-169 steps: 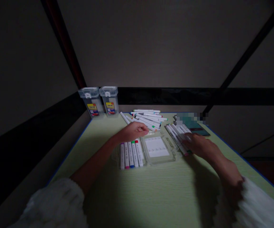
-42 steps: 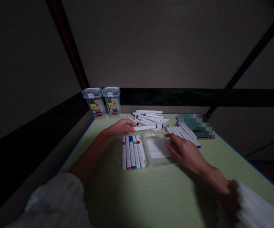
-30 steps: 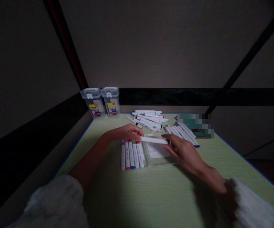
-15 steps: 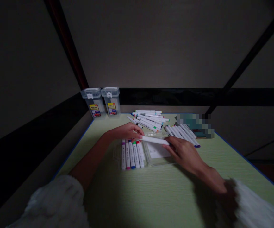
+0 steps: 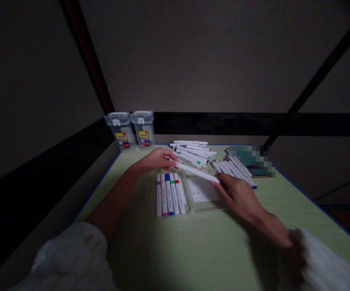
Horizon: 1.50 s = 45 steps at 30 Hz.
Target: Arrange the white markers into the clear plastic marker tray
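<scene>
2 hands [image 5: 238, 196] are holding 1 white marker [image 5: 197, 171]. 5 capped markers [image 5: 170, 198] and 1 white card [image 5: 203, 190] are lying in 1 open clear case [image 5: 189, 198]. 2 lidded plastic boxes [image 5: 144, 126] are showing 2 labels [image 5: 144, 138]. 1 teal book [image 5: 251, 161] and 2 groups of loose markers [image 5: 193, 154], overlapping beyond exact counting, are sharing 1 table [image 5: 193, 250]. 2 fluffy sleeves [image 5: 72, 256] are showing.

bare desk [image 5: 199, 250] between the forearms [image 5: 116, 202] towards the near edge, two lidded tubs [image 5: 122, 131] blocking the far left corner, heaped markers [image 5: 193, 151] along the far edge, held white marker [image 5: 197, 173] slanting over the open case [image 5: 188, 194] mid-desk, marker row [image 5: 234, 169] and teal flat item [image 5: 250, 157] crowding the far right
</scene>
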Each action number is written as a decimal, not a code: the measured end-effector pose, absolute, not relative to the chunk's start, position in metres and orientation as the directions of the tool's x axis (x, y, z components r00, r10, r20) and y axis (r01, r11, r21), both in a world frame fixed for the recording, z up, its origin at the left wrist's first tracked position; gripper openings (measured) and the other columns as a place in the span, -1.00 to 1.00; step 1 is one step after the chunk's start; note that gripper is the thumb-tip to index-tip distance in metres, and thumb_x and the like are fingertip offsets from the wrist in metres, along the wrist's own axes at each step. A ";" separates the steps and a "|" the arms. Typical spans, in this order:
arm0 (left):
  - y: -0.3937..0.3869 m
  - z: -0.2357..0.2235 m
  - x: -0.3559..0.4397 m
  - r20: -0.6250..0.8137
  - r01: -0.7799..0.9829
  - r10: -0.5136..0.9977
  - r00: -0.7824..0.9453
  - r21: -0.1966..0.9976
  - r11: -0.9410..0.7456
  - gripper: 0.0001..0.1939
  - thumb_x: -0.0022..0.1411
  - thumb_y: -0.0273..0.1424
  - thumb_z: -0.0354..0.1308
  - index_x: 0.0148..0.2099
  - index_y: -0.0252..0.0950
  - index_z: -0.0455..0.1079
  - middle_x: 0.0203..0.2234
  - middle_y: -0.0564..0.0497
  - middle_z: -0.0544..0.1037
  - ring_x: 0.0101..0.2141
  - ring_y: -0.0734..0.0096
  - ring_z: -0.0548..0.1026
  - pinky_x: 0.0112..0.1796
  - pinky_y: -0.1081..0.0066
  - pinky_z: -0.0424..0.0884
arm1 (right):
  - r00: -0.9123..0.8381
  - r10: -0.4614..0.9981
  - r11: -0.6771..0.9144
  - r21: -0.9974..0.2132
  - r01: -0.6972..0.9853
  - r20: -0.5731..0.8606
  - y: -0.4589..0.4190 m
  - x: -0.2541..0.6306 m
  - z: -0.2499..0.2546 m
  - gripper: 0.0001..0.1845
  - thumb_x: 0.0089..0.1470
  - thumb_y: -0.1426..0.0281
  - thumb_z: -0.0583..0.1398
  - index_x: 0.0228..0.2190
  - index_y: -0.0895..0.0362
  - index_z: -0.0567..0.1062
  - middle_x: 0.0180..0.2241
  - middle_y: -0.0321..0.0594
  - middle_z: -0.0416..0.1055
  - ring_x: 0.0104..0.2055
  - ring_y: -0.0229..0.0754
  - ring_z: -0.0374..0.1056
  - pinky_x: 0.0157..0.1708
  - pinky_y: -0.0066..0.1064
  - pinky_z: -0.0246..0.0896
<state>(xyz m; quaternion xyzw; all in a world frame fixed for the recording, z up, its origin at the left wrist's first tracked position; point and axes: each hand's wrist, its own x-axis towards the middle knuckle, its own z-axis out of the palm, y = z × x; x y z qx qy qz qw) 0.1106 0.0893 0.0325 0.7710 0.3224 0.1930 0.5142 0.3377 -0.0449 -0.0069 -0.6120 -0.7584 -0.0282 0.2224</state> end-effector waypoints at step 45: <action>0.096 0.019 0.120 0.100 0.147 0.873 0.477 0.971 -0.191 -0.77 -0.08 -0.51 0.17 -0.29 -0.44 0.33 -0.43 0.02 0.43 -0.50 0.62 0.38 -0.39 0.49 0.33 | -0.403 0.855 0.487 -0.239 0.840 0.326 -0.054 0.324 -0.003 -0.63 0.16 0.22 -0.12 -0.27 0.19 0.33 -0.45 -0.17 0.36 -0.40 -0.17 0.30 -0.43 -0.37 0.15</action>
